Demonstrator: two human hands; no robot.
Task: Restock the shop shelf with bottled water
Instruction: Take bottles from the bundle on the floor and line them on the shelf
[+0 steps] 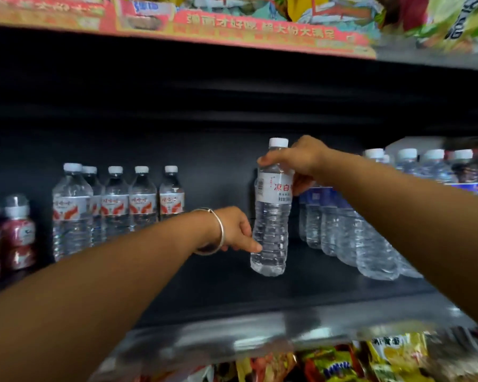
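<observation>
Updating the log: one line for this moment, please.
right hand: grips water bottle at neck | left hand: fingers touch its lower body | bottle: upright over shelf gap

The shelf (301, 285) carries five red-labelled water bottles (116, 202) at left, one white-labelled bottle (271, 216) mid-shelf, and two red drink bottles (17, 232) far left.

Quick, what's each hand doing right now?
Left hand: fingers loosely curled, fingertips touching the water bottle low down; not gripping it.
Right hand: grips the bottle's neck and shoulder.

"凉白" on held bottle's label (273, 187)
</observation>
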